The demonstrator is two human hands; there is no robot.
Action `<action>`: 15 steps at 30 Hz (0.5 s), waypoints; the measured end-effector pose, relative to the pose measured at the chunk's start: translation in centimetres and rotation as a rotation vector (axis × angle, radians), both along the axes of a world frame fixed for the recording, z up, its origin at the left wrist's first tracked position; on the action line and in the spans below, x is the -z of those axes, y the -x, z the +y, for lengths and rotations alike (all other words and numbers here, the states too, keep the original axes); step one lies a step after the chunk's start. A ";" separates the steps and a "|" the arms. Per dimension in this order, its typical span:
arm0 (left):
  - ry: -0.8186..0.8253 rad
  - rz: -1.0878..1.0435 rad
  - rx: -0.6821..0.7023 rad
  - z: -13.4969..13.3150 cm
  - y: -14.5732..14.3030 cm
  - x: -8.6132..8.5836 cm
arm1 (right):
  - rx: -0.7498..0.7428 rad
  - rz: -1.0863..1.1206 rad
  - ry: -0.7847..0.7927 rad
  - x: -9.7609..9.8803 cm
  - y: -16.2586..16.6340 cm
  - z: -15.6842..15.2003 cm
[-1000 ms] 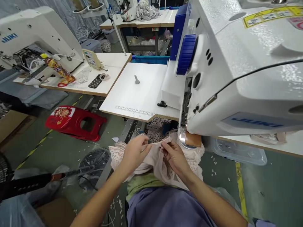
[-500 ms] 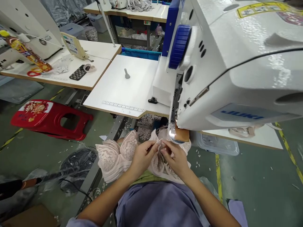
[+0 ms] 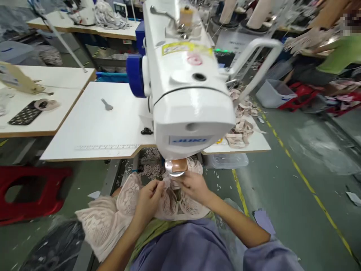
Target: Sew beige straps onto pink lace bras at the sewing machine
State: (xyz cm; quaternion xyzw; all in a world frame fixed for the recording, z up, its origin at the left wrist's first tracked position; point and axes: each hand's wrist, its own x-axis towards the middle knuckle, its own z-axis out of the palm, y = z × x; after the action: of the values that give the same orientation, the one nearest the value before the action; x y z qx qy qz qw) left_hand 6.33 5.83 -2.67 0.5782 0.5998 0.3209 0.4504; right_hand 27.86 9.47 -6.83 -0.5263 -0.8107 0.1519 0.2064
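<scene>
A pale pink lace bra (image 3: pixel 169 205) lies over my lap, its upper part at the end of the sewing machine's narrow arm (image 3: pixel 176 167). My left hand (image 3: pixel 150 195) is closed, thumb and finger pinching the bra's edge just left of that arm. Close beneath the arm's tip, my right hand (image 3: pixel 194 187) is closed on the bra too, its fingertips partly hidden by fabric and blur. More pale pink lace bras (image 3: pixel 104 222) are heaped to the left of my left hand. Above both hands looms the white sewing machine head (image 3: pixel 191 113).
On the left is a white tabletop (image 3: pixel 93 120) with a ruler marking and a small grey tool (image 3: pixel 106 105). Straps (image 3: pixel 239 131) lie on the right table part. A red stool (image 3: pixel 34 192) stands left. Another person in a green top (image 3: pixel 341 56) sits far right.
The view has swung right, so the machine now appears more central. My right hand has moved up under the machine arm's tip with the bra edge; my left hand keeps its pinch.
</scene>
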 end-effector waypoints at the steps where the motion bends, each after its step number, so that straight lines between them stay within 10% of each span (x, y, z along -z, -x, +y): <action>1: -0.006 0.009 0.014 0.0 0.1 0.4 | 0.104 -0.160 0.036 -0.4 -2.2 1.7; 8: 0.036 -0.020 0.117 -0.6 -0.1 1.5 | 0.277 -0.478 0.119 -4.3 -11.4 12.0; 15: 0.174 -0.248 0.099 -0.1 0.0 1.8 | 0.258 -0.461 0.086 -7.0 -11.4 10.3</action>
State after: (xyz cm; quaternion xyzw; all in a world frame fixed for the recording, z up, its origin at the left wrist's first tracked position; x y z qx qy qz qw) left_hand 6.30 5.77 -4.44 0.5219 0.5359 0.3139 0.5847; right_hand 39.24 19.82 0.21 -0.6544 -0.7552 0.0349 0.0115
